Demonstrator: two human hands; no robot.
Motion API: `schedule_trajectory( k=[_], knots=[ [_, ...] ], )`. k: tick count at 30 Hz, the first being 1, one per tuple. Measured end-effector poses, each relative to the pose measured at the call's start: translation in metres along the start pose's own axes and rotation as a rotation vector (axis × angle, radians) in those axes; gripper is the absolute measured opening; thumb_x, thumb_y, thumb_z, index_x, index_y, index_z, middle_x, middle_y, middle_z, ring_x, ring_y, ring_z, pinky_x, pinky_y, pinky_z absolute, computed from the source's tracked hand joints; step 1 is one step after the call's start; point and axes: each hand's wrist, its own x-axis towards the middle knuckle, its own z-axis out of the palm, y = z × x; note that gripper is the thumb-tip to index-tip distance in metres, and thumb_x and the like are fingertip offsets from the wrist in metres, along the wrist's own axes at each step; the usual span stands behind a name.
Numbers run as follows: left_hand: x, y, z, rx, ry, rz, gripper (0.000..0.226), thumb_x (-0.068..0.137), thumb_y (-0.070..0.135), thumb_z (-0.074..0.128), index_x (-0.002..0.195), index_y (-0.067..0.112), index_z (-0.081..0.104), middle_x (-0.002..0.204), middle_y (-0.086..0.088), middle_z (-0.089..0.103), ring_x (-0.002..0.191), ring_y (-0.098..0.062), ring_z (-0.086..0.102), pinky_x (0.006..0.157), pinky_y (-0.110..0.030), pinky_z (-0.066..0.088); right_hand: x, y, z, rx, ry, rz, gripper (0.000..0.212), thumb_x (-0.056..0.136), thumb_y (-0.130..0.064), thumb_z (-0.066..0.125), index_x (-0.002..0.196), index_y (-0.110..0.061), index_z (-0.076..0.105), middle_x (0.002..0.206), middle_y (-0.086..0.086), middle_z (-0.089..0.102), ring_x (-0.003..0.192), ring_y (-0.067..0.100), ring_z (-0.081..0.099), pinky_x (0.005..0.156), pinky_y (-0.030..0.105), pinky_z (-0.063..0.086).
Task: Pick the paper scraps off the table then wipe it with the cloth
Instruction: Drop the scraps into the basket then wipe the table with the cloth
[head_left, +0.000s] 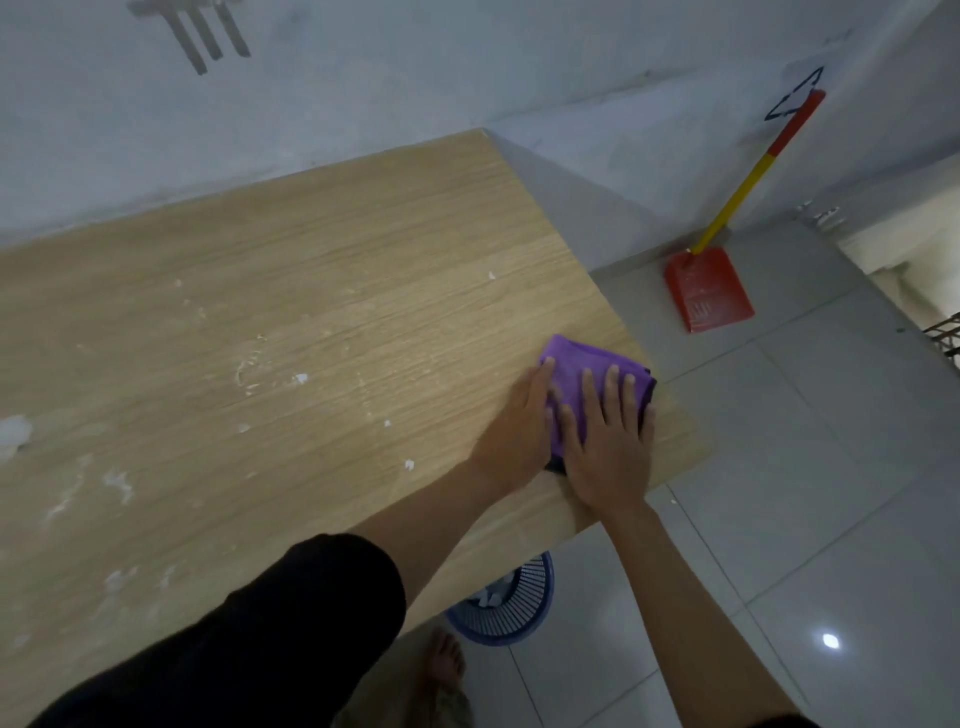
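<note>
A folded purple cloth (584, 371) lies near the right edge of the wooden table (322, 249). My right hand (610, 441) presses flat on it with fingers spread. My left hand (519, 431) rests against the cloth's left side, fingers along its edge. Small white paper scraps lie scattered on the table, one (300, 378) in the middle, one (409, 464) near my left forearm, one (491, 275) further back. White smears mark the left part of the tabletop.
A blue slotted basket (511, 608) with white scraps in it stands on the tiled floor under the table's near right corner. A red dustpan (706, 291) with a yellow and red handle leans against the wall at the right. A bare foot (444, 660) shows below.
</note>
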Motion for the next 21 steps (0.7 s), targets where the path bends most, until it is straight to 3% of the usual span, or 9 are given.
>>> schedule_trajectory(
  k=[2,4,7,10,13,15,21],
  knots=[
    [-0.006,-0.013,-0.009,0.143,0.086,0.012,0.06,0.093,0.029,0.023,0.143,-0.003,0.019,0.144,-0.019,0.038,0.14,-0.027,0.023,0.118,-0.028,0.012,-0.006,0.007,0.003,-0.08,-0.019,-0.044,0.063,0.092,-0.055,0.021,0.146,-0.023,0.022,0.154,0.01,0.022,0.143,0.027,0.015,0.113,0.052,0.011],
    [-0.011,-0.033,-0.023,0.305,0.107,-0.022,0.063,0.091,0.035,0.022,0.145,0.004,0.016,0.153,-0.011,0.025,0.144,-0.024,0.014,0.119,-0.034,0.011,-0.01,0.021,0.002,-0.108,0.005,-0.048,0.063,0.091,-0.055,0.024,0.145,-0.023,0.026,0.152,0.011,0.027,0.141,0.029,0.021,0.113,0.052,0.015],
    [-0.024,-0.056,-0.048,0.474,0.08,-0.074,0.053,0.096,0.036,0.026,0.145,0.016,0.02,0.158,-0.003,0.006,0.145,-0.018,-0.003,0.119,-0.036,-0.001,-0.007,0.039,-0.004,-0.096,0.042,0.121,0.063,0.09,-0.055,0.022,0.144,-0.024,0.03,0.148,0.017,0.032,0.138,0.034,0.027,0.11,0.058,0.021],
    [-0.043,-0.071,-0.069,0.572,0.039,-0.127,0.057,0.095,0.047,0.011,0.147,0.023,0.013,0.158,-0.001,-0.005,0.141,-0.012,-0.018,0.115,-0.033,-0.012,-0.004,0.036,-0.005,-0.058,0.022,0.251,0.062,0.09,-0.054,0.019,0.144,-0.025,0.03,0.149,0.021,0.029,0.139,0.038,0.024,0.107,0.062,0.019],
    [-0.062,-0.081,-0.079,0.581,0.032,-0.176,0.065,0.086,0.051,-0.003,0.147,0.03,0.006,0.157,0.0,-0.008,0.139,-0.011,-0.021,0.115,-0.033,-0.013,-0.015,0.006,0.0,-0.024,-0.003,0.298,0.061,0.09,-0.053,0.019,0.144,-0.027,0.027,0.15,0.024,0.024,0.139,0.04,0.019,0.108,0.063,0.016],
    [-0.074,-0.085,-0.081,0.569,0.034,-0.198,0.062,0.087,0.05,-0.002,0.146,0.034,0.002,0.157,0.001,-0.01,0.141,-0.012,-0.019,0.116,-0.034,-0.011,-0.037,-0.023,0.007,-0.053,-0.008,0.262,0.059,0.092,-0.052,0.023,0.144,-0.026,0.029,0.149,0.025,0.027,0.139,0.04,0.022,0.108,0.061,0.019],
    [-0.112,-0.088,-0.08,0.564,0.115,-0.2,0.058,0.09,0.044,0.01,0.146,0.031,0.013,0.158,-0.002,0.003,0.144,-0.016,-0.006,0.119,-0.036,-0.001,-0.127,-0.085,0.017,-0.105,-0.041,-0.051,0.068,0.087,-0.064,0.029,0.144,-0.027,0.029,0.151,0.02,0.024,0.14,0.038,0.02,0.11,0.056,0.018]
  ],
)
